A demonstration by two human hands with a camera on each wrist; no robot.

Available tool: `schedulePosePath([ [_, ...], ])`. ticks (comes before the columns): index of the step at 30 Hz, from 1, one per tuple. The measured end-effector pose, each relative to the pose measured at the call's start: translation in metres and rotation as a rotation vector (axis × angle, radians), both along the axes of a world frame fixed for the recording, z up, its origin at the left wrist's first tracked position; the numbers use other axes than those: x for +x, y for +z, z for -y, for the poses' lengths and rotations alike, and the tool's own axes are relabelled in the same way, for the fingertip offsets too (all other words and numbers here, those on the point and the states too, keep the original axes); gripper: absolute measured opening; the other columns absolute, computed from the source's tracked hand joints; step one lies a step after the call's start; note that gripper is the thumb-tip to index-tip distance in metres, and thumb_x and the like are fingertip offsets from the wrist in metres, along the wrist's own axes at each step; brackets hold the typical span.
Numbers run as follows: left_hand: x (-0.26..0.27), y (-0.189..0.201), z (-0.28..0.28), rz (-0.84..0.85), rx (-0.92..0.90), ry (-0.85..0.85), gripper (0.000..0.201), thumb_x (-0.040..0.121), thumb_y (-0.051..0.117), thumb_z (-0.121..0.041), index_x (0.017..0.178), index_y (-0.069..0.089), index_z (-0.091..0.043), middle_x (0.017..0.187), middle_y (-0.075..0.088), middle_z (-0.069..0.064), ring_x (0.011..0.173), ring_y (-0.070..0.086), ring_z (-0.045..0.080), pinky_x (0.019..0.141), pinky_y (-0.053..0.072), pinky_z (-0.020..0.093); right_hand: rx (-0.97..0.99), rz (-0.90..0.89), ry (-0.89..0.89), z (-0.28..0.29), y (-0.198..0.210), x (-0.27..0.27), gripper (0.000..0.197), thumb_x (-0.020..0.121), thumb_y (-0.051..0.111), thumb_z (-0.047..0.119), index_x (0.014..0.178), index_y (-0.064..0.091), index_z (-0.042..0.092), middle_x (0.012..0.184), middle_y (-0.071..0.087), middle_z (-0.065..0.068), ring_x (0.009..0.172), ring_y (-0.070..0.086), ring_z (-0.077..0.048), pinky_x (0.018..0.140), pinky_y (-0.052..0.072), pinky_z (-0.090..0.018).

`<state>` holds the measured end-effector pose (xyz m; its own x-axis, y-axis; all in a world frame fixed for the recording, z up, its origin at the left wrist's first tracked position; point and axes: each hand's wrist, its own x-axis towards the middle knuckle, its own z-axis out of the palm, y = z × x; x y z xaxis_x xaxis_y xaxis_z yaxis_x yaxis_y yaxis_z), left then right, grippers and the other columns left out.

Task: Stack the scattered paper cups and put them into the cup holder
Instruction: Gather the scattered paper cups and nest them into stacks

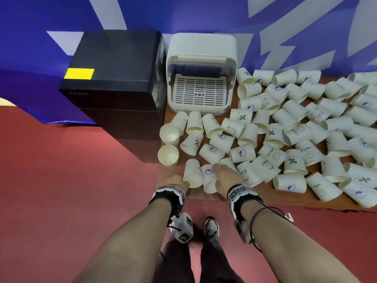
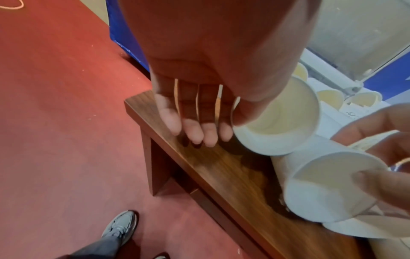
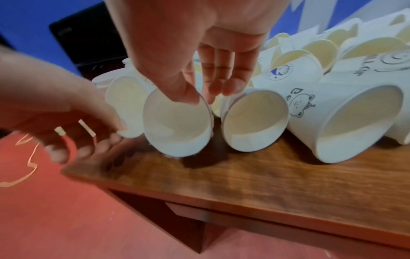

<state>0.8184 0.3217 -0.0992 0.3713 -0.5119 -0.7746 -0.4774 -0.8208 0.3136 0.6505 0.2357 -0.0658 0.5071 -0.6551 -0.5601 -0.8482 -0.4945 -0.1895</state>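
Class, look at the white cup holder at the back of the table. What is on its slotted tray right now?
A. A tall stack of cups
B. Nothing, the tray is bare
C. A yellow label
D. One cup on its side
B: the head view shows the cup holder open, its slotted tray bare.

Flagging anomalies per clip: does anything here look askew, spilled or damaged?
Nearly all paper cups lie tipped on their sides across the wooden table; only two stand upright. That is the task's scatter; no damage shows.

Looks like event/exhibition hall: red carpet floor (image 1: 81,180), blue printed backdrop (image 1: 183,15), low wood table (image 3: 266,184).
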Motion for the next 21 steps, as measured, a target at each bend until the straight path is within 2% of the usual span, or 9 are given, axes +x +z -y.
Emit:
schedulePosePath([
  [3, 0.004, 0.021, 0.003, 0.050, 0.001, -0.134, 0.033, 0.092, 0.053, -0.029, 0.109, 0.068, -0.005, 0.094, 0.066, 0.009, 0.089, 0.062, 0.029, 0.072, 0.047, 0.029, -0.011, 0.021, -0.092, 0.011, 0.009, 0.000, 0.028, 0.090, 0.047, 0.012, 0.116, 0.058, 0.011, 0.113, 0.063, -0.011, 0.102, 0.061, -0.027, 0.077, 0.048, -0.029],
  [5, 0.011, 0.032, 0.007, 0.018, -0.039, -0.146, 0.033, 0.087, 0.056, -0.030, 0.109, 0.069, -0.010, 0.095, 0.070, 0.009, 0.089, 0.063, 0.027, 0.074, 0.050, 0.031, -0.032, 0.070, -0.134, 0.020, 0.022, 0.005, 0.025, 0.089, 0.049, 0.014, 0.111, 0.061, 0.013, 0.109, 0.065, -0.010, 0.100, 0.062, -0.028, 0.076, 0.048, -0.029],
  [7, 0.018, 0.046, 0.012, -0.020, -0.051, -0.080, 0.034, 0.074, 0.058, -0.035, 0.094, 0.070, -0.010, 0.094, 0.073, 0.012, 0.083, 0.065, 0.027, 0.072, 0.052, 0.031, -0.041, 0.092, -0.125, 0.027, 0.033, 0.010, 0.026, 0.089, 0.049, 0.016, 0.112, 0.061, 0.015, 0.110, 0.066, -0.010, 0.101, 0.062, -0.028, 0.074, 0.046, -0.028],
  [9, 0.027, 0.061, 0.015, -0.041, -0.088, 0.060, 0.036, 0.063, 0.057, -0.035, 0.079, 0.070, -0.006, 0.083, 0.074, 0.013, 0.069, 0.063, 0.025, 0.068, 0.055, 0.033, -0.058, 0.114, -0.121, 0.034, 0.045, 0.016, 0.031, 0.090, 0.050, 0.020, 0.119, 0.061, 0.020, 0.114, 0.066, -0.010, 0.105, 0.062, -0.029, 0.078, 0.047, -0.029],
  [11, 0.038, 0.077, 0.019, -0.060, -0.129, 0.176, 0.022, 0.071, 0.061, -0.028, 0.067, 0.065, -0.007, 0.065, 0.067, 0.008, 0.062, 0.061, 0.025, 0.070, 0.058, 0.037, -0.063, 0.155, -0.137, 0.042, 0.056, 0.025, 0.036, 0.090, 0.051, 0.022, 0.124, 0.061, 0.022, 0.117, 0.066, -0.011, 0.108, 0.061, -0.029, 0.084, 0.050, -0.031],
  [13, 0.049, 0.091, 0.019, -0.072, -0.177, 0.279, 0.016, 0.078, 0.062, -0.019, 0.067, 0.060, -0.008, 0.059, 0.060, 0.006, 0.058, 0.058, 0.024, 0.062, 0.054, 0.034, -0.069, 0.179, -0.131, 0.046, 0.065, 0.035, 0.034, 0.090, 0.050, 0.023, 0.123, 0.062, 0.019, 0.116, 0.066, -0.010, 0.109, 0.061, -0.028, 0.086, 0.051, -0.032],
  [16, 0.065, 0.102, 0.016, -0.066, -0.252, 0.412, 0.014, 0.070, 0.061, -0.017, 0.068, 0.061, -0.003, 0.057, 0.059, 0.008, 0.049, 0.054, 0.024, 0.054, 0.049, 0.030, -0.075, 0.208, -0.109, 0.047, 0.071, 0.048, 0.027, 0.089, 0.049, 0.022, 0.113, 0.062, 0.017, 0.109, 0.066, -0.010, 0.104, 0.062, -0.028, 0.083, 0.051, -0.033],
  [19, 0.079, 0.101, 0.009, -0.052, -0.280, 0.458, 0.033, 0.056, 0.057, -0.030, 0.072, 0.065, -0.003, 0.061, 0.064, 0.010, 0.058, 0.064, 0.030, 0.060, 0.052, 0.036, -0.087, 0.224, -0.090, 0.046, 0.073, 0.057, 0.026, 0.089, 0.049, 0.023, 0.111, 0.062, 0.017, 0.106, 0.067, -0.010, 0.101, 0.062, -0.029, 0.079, 0.050, -0.031],
  [21, 0.086, 0.095, 0.004, -0.036, -0.282, 0.468, 0.035, 0.060, 0.056, -0.034, 0.075, 0.067, -0.004, 0.062, 0.064, 0.011, 0.058, 0.062, 0.029, 0.063, 0.053, 0.038, -0.087, 0.223, -0.088, 0.044, 0.073, 0.061, 0.032, 0.091, 0.049, 0.022, 0.120, 0.060, 0.017, 0.110, 0.066, -0.011, 0.102, 0.062, -0.030, 0.077, 0.047, -0.030],
])
